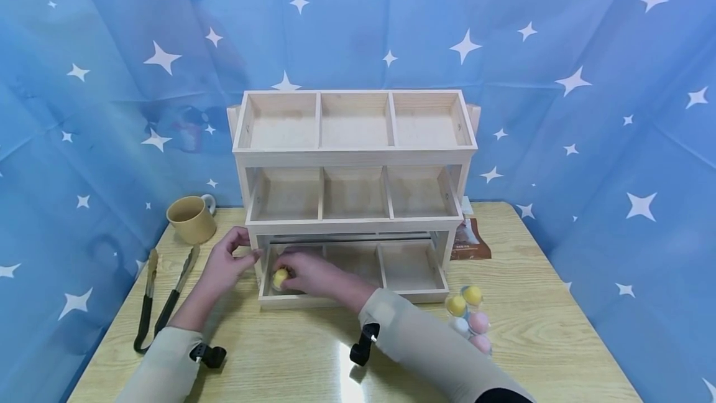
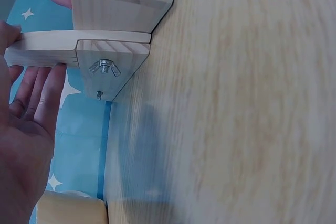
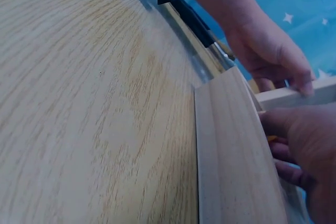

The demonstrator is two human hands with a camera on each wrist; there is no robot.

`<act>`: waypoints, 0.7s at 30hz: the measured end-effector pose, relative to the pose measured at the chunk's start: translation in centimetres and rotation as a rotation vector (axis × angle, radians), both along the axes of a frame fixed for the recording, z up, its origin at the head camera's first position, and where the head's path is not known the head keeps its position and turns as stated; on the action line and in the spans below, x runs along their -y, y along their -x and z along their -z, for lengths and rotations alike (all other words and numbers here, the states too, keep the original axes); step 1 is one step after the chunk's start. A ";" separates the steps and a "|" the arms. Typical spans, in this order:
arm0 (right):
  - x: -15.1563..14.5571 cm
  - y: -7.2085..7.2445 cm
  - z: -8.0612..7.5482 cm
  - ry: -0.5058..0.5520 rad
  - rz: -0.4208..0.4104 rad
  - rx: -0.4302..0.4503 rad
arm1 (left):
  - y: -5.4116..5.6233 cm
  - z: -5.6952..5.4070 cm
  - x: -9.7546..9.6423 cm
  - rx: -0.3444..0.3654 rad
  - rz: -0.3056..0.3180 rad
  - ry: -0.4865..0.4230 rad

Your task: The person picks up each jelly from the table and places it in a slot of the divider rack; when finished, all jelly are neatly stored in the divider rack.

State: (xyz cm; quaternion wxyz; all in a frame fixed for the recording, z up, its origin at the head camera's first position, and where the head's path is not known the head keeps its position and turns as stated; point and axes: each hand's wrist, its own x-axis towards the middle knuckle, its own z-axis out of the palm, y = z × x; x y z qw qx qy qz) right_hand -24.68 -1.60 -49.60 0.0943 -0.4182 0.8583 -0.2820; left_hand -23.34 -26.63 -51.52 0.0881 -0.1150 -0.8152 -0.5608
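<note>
A three-tier wooden shelf (image 1: 358, 158) stands on the table, each tier split into three compartments. My left hand (image 1: 228, 261) pinches its left upright (image 2: 44, 51), thumb on one side and fingers on the other. Reaching into the bottom tier's left compartment, my right hand (image 1: 313, 272) holds a small yellow ball (image 1: 280, 277) with its fingertips. In the right wrist view that hand (image 3: 310, 145) is behind the tier's front board (image 3: 231, 145), which hides most of the ball.
Several yellow, pink and white balls (image 1: 479, 322) in clear holders lie right of the shelf. A brown packet (image 1: 471, 241) lies behind them. On the left are a tan mug (image 1: 192, 221) and black-handled tongs (image 1: 146, 310). A blue starred curtain (image 1: 358, 23) surrounds the table.
</note>
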 end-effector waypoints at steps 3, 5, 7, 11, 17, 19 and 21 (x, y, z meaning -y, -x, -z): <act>-0.1 0.0 0.0 0.010 0.010 0.042 | 0.0 -0.1 -0.1 0.000 0.005 -0.010; -0.2 0.0 -0.1 0.020 0.018 0.067 | 0.0 -0.1 -0.2 -0.001 0.008 -0.008; -0.4 -0.1 -0.3 0.028 0.020 0.082 | 0.0 -0.1 -0.2 0.002 0.008 -0.008; -0.7 -0.4 -0.6 0.043 0.030 0.091 | 0.1 -0.1 -0.2 0.007 0.002 -0.007; -2.2 -1.3 -1.1 0.093 0.084 0.114 | 0.2 0.1 -0.1 0.001 -0.004 0.003; -3.1 -1.8 -1.4 0.108 0.097 0.097 | 0.0 0.1 -0.1 0.004 -0.009 0.004; -3.9 -2.2 -1.8 0.117 0.094 0.060 | -0.1 0.0 0.0 0.008 -0.013 0.003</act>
